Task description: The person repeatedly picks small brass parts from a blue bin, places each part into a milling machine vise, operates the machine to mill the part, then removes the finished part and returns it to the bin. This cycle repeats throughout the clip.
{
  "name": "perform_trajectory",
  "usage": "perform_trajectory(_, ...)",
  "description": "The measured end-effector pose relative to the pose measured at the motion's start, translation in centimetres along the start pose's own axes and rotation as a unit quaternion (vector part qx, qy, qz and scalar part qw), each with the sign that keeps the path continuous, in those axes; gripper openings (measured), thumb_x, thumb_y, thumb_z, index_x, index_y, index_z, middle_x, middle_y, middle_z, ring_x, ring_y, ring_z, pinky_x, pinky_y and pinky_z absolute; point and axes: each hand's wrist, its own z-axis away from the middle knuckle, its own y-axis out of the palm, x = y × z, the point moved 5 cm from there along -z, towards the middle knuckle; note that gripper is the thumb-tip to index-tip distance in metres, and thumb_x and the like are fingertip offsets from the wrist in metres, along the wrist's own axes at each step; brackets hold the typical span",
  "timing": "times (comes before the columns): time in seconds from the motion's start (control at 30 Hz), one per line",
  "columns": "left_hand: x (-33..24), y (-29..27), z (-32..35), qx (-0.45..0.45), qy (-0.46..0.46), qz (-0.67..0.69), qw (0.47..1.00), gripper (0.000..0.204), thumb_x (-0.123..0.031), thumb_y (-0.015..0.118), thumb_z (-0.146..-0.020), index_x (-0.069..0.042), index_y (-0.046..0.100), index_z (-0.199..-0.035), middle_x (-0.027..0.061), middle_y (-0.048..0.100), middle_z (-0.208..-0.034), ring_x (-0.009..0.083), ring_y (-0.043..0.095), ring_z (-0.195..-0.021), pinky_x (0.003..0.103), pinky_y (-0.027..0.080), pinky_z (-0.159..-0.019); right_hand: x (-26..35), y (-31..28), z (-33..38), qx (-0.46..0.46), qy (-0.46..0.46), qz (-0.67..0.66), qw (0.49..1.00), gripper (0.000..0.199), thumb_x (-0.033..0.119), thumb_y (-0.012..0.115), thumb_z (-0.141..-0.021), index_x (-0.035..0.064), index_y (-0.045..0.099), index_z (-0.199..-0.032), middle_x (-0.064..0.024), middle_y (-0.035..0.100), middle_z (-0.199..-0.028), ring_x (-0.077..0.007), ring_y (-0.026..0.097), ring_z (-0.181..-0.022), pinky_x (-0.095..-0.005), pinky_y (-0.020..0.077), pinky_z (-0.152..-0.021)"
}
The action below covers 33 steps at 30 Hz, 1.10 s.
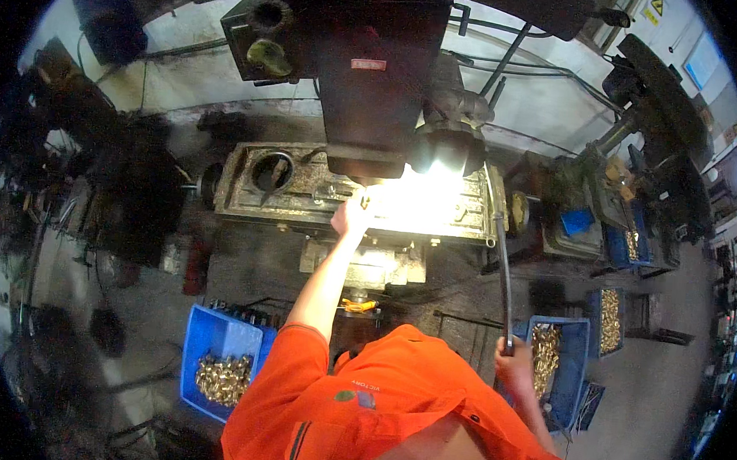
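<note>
- The person's orange work shirt (392, 406) is filling the lower middle of the view, nearest the camera, with a small patch on its chest.
- The right hand (513, 364) is clenching around the lower end of a long grey lever handle (504, 262), which is rising to the drill press head (393, 73).
- The left hand (351, 217) is reaching out to the machine table (304, 189), its fingers closing on a small brass part (365, 202) at the edge of the lamp glare; the grip itself is too washed out to tell more.
- A blue bin (213, 338) is sitting by the left elbow, holding a heap of brass fittings (223, 378).
- Another blue bin (574, 357) is standing just beside the right hand, with brass fittings (545, 356) inside.
- A smaller blue tray of brass pieces (610, 319) is lying further right.
- A small red rectangular label (369, 64) is showing on the dark machine head.
- A yellow triangular warning sign (656, 7) is hanging on the wall at upper right.
</note>
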Motion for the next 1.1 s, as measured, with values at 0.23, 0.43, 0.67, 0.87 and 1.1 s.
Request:
perform_trajectory(0.23, -0.1, -0.4, 0.0, 0.061, 0.019, 0.015, 0.998, 0.043, -0.056, 0.056, -0.072, -0.019, 0.062, -0.094, 0.0130, 0.064, -0.073, 0.0317, 0.062, -0.071, 0.042, 0.048, -0.061, 2.8, -8.8, 4.4, -0.062, -0.238, -0.474, 0.846, 0.036, 0.037, 0.064, -0.073, 0.0049, 0.054, -0.084, 0.0011, 0.037, -0.059, -0.0117, 0.038, -0.049, -0.0244, 0.0276, -0.038)
perform_trajectory(0.43, 1.2, -0.4, -0.4, 0.060, 0.066, 0.100, 0.991, 0.037, -0.046, 0.061, -0.072, -0.009, 0.066, -0.073, 0.0119, 0.063, -0.069, 0.0307, 0.061, -0.065, 0.041, 0.047, -0.056, -2.2, -3.9, 3.5, -0.106, -0.123, -0.445, 0.881, 0.031, 0.026, 0.061, -0.069, 0.0027, 0.056, -0.088, -0.0025, 0.045, -0.061, -0.0129, 0.039, -0.047, -0.0251, 0.0298, -0.038)
perform_trajectory(0.67, -0.7, -1.9, 0.2, -0.024, 0.126, 0.137, 0.982, 0.025, -0.034, 0.061, -0.074, -0.011, 0.064, -0.085, 0.0117, 0.063, -0.071, 0.0313, 0.061, -0.069, 0.041, 0.046, -0.060, -4.3, -1.2, 2.5, -0.154, -0.022, -0.373, 0.915, 0.030, 0.007, 0.040, -0.059, 0.0010, 0.056, -0.083, -0.0064, 0.049, -0.060, -0.0133, 0.038, -0.044, -0.0239, 0.0298, -0.038)
perform_trajectory(0.87, -1.2, -0.4, 0.3, -0.054, 0.154, 0.087, 0.983, 0.024, -0.031, 0.059, -0.076, -0.013, 0.062, -0.092, 0.0120, 0.063, -0.079, 0.0301, 0.062, -0.071, 0.043, 0.048, -0.061, -4.8, -0.5, 1.2, -0.154, 0.012, -0.343, 0.927, 0.031, -0.003, 0.037, -0.058, 0.0002, 0.057, -0.081, -0.0047, 0.049, -0.060, -0.0113, 0.041, -0.046, -0.0221, 0.0314, -0.039)
perform_trajectory(1.1, -3.1, 0.5, 2.4, 0.111, 0.211, 0.143, 0.960, 0.016, -0.020, 0.054, -0.076, -0.006, 0.060, -0.081, 0.0140, 0.061, -0.068, 0.0311, 0.059, -0.060, 0.041, 0.046, -0.055, -5.8, 0.7, -1.2, -0.115, 0.020, -0.304, 0.945, 0.028, -0.003, 0.038, -0.061, -0.0005, 0.058, -0.081, -0.0051, 0.051, -0.062, -0.0103, 0.044, -0.048, -0.0215, 0.0315, -0.039)
